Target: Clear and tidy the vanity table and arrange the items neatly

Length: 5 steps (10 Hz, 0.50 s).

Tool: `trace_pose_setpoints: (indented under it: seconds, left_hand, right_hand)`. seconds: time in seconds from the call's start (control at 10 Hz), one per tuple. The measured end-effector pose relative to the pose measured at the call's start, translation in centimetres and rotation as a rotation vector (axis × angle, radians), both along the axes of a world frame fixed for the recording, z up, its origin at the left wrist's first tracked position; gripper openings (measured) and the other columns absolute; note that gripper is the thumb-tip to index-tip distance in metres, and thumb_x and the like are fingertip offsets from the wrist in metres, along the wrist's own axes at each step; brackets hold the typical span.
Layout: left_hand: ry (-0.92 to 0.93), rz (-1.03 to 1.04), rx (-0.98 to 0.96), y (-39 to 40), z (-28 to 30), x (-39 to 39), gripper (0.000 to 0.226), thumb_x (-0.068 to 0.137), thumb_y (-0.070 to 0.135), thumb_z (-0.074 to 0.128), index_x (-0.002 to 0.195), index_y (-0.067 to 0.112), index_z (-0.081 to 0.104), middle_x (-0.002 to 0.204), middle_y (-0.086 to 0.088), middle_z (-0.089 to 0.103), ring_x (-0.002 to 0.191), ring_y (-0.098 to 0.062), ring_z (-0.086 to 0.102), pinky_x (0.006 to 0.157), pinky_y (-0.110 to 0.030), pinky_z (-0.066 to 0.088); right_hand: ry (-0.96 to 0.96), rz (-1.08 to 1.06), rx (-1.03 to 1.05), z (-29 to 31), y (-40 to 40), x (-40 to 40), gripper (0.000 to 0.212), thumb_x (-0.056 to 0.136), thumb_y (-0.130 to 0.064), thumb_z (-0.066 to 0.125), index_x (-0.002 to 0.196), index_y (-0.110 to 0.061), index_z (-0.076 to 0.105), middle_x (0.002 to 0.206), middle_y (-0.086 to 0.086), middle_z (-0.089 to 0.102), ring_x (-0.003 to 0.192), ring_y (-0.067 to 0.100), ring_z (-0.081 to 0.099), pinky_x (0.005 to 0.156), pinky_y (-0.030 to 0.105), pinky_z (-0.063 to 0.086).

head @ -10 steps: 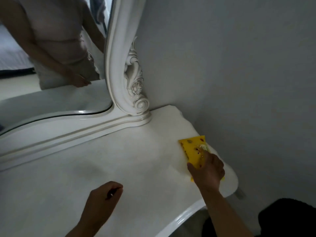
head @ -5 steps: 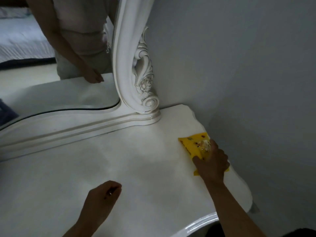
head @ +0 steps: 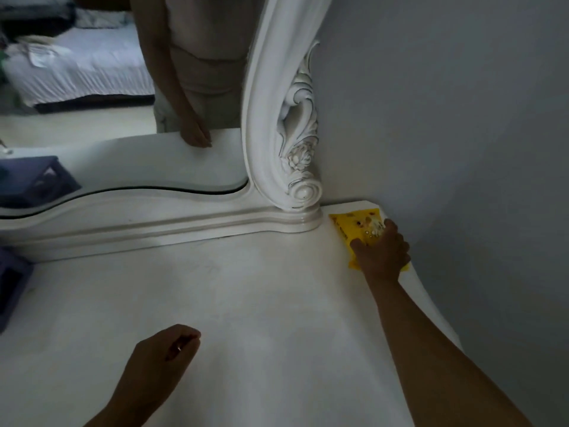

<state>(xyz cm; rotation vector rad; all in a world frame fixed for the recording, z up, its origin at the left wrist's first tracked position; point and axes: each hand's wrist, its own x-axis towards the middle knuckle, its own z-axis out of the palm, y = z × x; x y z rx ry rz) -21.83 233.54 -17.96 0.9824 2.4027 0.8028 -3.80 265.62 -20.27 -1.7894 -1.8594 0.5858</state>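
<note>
- One yellow printed packet (head: 354, 224) is lying flat at the far right corner of the white vanity table (head: 261, 303), just beside the carved mirror frame (head: 277, 134).
- The right hand (head: 381, 254) is pressing down on it with flat fingers.
- The left hand (head: 154, 365) is hovering with loosely curled fingers, gripping nothing.
- One dark blue box (head: 12, 278) is sitting at the left edge.

The packet (head: 357, 226) lies on the bench (head: 261, 303) under the right grip (head: 381, 254), in the far corner. The mirror base (head: 184, 226) stands left of that grip. The left grip (head: 154, 365) rests nearer, well to its left.
</note>
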Motion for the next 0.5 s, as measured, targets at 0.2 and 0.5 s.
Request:
trace_pose_setpoints:
  seconds: [0.2, 0.5]
  left_hand:
    - [-0.008, 0.028, 0.045, -0.2, 0.5, 0.2, 0.014, 0.079, 0.013, 0.066, 0.077, 0.026, 0.068, 0.074, 0.016, 0.068, 0.078, 0.006, 0.059, 0.061, -0.011, 0.047]
    - [-0.037, -0.001, 0.092, -1.0, 0.9, 0.9, 0.014, 0.080, 0.012, 0.066, 0.073, 0.024, 0.067, 0.075, 0.018, 0.066, 0.072, 0.000, 0.058, 0.058, -0.008, 0.042]
  right_hand:
    - [-0.110, 0.068, -0.070, -0.6, 0.3, -0.1, 0.085, 0.073, -0.038, 0.070, 0.138, -0.006, 0.026, 0.134, 0.025, 0.042, 0.121, 0.042, 0.038, 0.097, 0.050, 0.032]
    - [0.070, 0.202, 0.091, 0.6, -9.3, 1.4, 0.059, 0.077, -0.025, 0.069, 0.127, -0.004, 0.046, 0.127, 0.021, 0.051, 0.120, 0.039, 0.043, 0.099, 0.045, 0.034]
